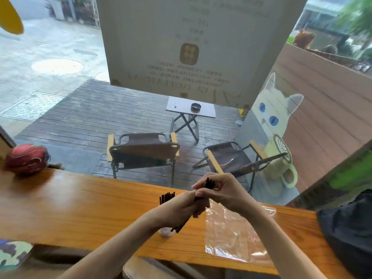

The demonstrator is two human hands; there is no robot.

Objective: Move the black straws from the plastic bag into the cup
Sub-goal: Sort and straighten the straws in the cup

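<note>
Both my hands hold a bundle of black straws (209, 183) above the wooden counter (80, 208). My left hand (181, 206) grips the lower part, whose ends (178, 227) stick out below it over a small clear cup (166, 232). My right hand (225, 193) pinches the upper part, and the straw tips show above its fingers. More black straws (167, 197) stand upright just behind my left hand; what holds them is hidden. The clear plastic bag (237, 234) lies flat on the counter under my right forearm.
A dark bag (348, 234) lies at the counter's right end and a red helmet (26, 158) at its far left. A window runs along the counter's far edge; beyond it are two folding chairs (143, 152) and a small table (191, 107).
</note>
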